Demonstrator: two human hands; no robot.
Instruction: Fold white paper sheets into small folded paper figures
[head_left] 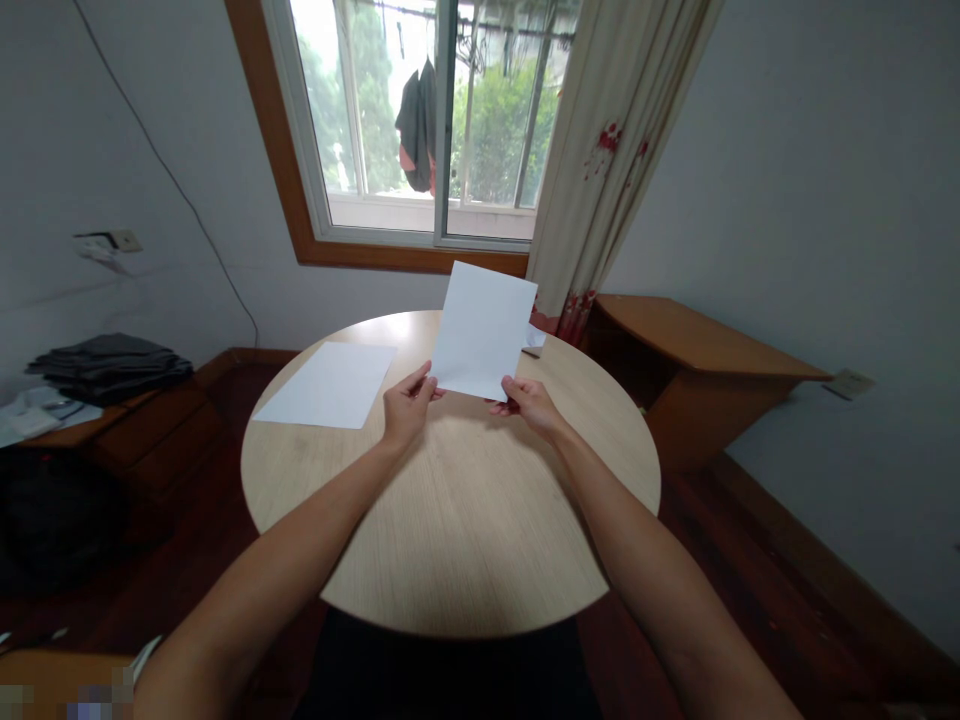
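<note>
A white sheet of paper [484,330] is held up, tilted, above the far half of the round wooden table [450,520]. My left hand [409,402] pinches its lower left corner between thumb and fingers. At the lower right corner, my right hand [529,402] grips the same sheet, thumb on the near face. The side of the sheet facing me looks blank. Flat on the table to the left lies a second white sheet [330,385], apart from both hands.
Partly hidden behind the held sheet, a small white paper [535,340] and a dark thin object lie on the table. A wooden desk [712,350] stands to the right. Folded dark cloth [109,365] rests on a cabinet at left. A window and curtain [600,150] are beyond.
</note>
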